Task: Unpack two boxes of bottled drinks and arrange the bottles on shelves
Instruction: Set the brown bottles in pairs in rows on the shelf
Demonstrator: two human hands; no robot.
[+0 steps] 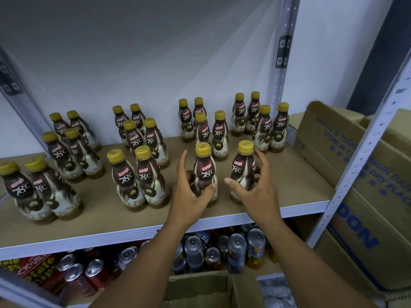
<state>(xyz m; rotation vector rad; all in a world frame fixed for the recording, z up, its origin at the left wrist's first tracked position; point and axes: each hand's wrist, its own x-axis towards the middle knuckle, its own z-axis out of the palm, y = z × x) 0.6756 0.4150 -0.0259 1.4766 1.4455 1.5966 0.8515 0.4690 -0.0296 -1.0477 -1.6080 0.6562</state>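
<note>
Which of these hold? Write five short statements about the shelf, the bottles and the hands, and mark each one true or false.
1. Every bottle on the shelf has a yellow cap. True.
2. The bottles lie on their sides. False: they stand upright.
3. The left hand grips a front bottle that stands on the shelf. True.
4. Below the shelf stand glass jars. False: cans stand there.
5. Cardboard boxes sit left of the bottles. False: the cardboard boxes sit on the right.
</note>
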